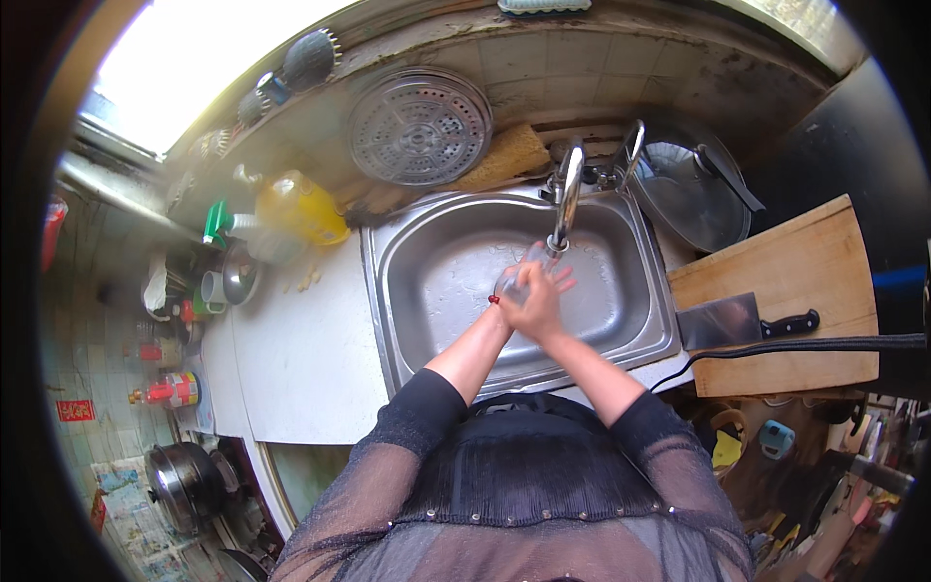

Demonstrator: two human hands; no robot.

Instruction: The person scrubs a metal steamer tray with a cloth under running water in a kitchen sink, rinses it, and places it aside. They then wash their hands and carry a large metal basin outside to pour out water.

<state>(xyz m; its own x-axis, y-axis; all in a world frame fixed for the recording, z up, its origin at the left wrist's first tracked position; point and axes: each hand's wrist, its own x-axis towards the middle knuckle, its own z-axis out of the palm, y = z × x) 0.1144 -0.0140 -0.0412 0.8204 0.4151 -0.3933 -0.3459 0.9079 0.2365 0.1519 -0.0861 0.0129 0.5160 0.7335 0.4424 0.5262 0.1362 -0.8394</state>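
Note:
Both hands are over the stainless steel sink [465,320], under the curved chrome tap [571,193]. My left hand [563,279] lies beneath the other, its fingers apart and partly visible beyond it; a red bead shows at that wrist. Across the back of it or its wrist lies my right hand [533,297], touching it, with fingers bent. How firmly it grips is unclear. Something clear and blurred, like running water, shows between the tap's spout and the hands. I cannot make out any solid object in either hand.
On the right, a cleaver [720,321] lies on a wooden cutting board [789,269], crossed by a black cable [807,343]. A glass lid [691,185] leans behind. Steamer racks [420,131], a sponge [509,154] and a yellow bottle [302,209] stand behind the white counter [305,349].

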